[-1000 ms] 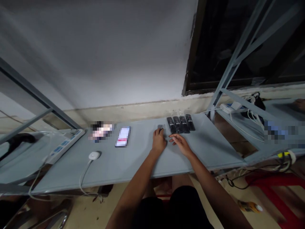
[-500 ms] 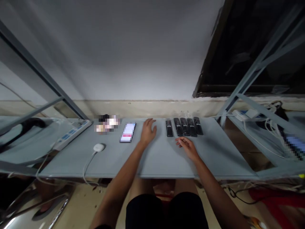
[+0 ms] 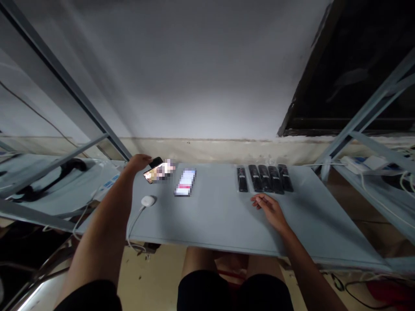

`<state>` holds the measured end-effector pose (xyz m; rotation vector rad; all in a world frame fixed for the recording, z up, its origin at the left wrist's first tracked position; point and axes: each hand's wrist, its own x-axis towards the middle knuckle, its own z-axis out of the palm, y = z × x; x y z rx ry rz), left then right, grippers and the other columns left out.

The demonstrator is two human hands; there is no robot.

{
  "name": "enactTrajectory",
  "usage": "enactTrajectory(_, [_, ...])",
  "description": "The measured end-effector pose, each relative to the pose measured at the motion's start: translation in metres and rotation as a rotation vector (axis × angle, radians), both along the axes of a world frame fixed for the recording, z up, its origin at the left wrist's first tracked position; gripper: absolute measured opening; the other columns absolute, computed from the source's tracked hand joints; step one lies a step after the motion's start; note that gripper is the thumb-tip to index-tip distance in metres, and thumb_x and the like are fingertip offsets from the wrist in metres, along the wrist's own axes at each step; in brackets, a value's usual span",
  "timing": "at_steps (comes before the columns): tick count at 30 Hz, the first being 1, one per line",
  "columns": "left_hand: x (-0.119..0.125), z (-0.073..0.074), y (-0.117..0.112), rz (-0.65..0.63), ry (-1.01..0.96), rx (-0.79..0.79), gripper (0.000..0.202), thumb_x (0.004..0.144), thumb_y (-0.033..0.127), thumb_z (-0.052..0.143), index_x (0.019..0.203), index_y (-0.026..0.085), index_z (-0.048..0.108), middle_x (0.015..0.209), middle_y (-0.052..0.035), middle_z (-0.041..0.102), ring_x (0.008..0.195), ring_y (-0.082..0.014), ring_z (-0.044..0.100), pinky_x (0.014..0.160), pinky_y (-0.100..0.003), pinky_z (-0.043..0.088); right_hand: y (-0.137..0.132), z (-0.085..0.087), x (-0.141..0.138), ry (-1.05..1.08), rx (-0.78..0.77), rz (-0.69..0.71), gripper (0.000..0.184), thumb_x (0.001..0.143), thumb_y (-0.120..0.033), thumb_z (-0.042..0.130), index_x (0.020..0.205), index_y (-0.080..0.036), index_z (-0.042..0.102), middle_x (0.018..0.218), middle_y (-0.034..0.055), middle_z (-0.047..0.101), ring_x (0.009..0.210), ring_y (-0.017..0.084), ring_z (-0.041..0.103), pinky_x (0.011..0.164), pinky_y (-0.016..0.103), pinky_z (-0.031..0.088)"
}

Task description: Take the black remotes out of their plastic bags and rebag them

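Observation:
My left hand [image 3: 139,162] reaches to the far left of the grey tabletop [image 3: 214,216]. Its fingertips are beside a small dark object [image 3: 156,162] and a lit phone [image 3: 153,173] whose picture is partly blurred out; whether they grip either is unclear. A second phone [image 3: 185,183], screen lit and pixelated, lies to the right of these. My right hand [image 3: 269,211] hovers or rests near the table with loosely bent fingers and holds nothing. Just beyond it lie several black remote controls [image 3: 266,178] in clear plastic sleeves, with one remote control [image 3: 241,179] slightly apart on the left.
A round white charger [image 3: 148,201] with a cable hanging over the front edge is at the left. A white power strip [image 3: 108,183] lies behind my left forearm. Metal frame posts [image 3: 337,147] rise at both sides, and a wall [image 3: 210,86] closes off the back.
My left hand has moved from the middle of the table leftward to the lit phone and dark object. The view has shifted left; my right hand keeps its place near the remote controls.

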<state>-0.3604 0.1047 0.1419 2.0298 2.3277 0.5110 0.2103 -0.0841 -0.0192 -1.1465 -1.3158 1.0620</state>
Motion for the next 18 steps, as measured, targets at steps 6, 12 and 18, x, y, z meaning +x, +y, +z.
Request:
enactTrajectory(6, [-0.009, -0.015, 0.000, 0.056, -0.061, -0.109, 0.026, 0.084, 0.029, 0.066, 0.101, 0.017, 0.081, 0.089, -0.0081, 0.081, 0.087, -0.0244, 0.073, 0.077, -0.030, 0.053, 0.000, 0.001, -0.002, 0.000, -0.022, -0.028, 0.045, 0.091, -0.066, 0.067, 0.090, -0.022, 0.075, 0.093, 0.0106, 0.075, 0.080, 0.025, 0.067, 0.072, 0.038, 0.054])
enactTrajectory(12, [-0.025, -0.013, -0.001, 0.184, -0.070, -0.104, 0.021, 0.089, 0.020, 0.069, 0.106, 0.014, 0.080, 0.078, -0.0002, 0.077, 0.079, -0.0193, 0.067, 0.077, -0.027, 0.047, 0.000, 0.004, -0.001, -0.005, -0.021, -0.027, 0.043, 0.091, -0.065, 0.067, 0.089, -0.023, 0.076, 0.092, 0.0100, 0.075, 0.079, 0.024, 0.067, 0.071, 0.037, 0.053])
enactTrajectory(18, [-0.038, -0.008, -0.011, 0.217, -0.045, -0.052, 0.018, 0.094, 0.027, 0.068, 0.098, 0.013, 0.079, 0.062, 0.0048, 0.068, 0.068, -0.0141, 0.056, 0.071, -0.023, 0.043, -0.001, 0.002, -0.001, -0.002, -0.029, -0.030, 0.044, 0.090, -0.066, 0.068, 0.090, -0.022, 0.075, 0.094, 0.0107, 0.076, 0.079, 0.024, 0.067, 0.071, 0.037, 0.053])
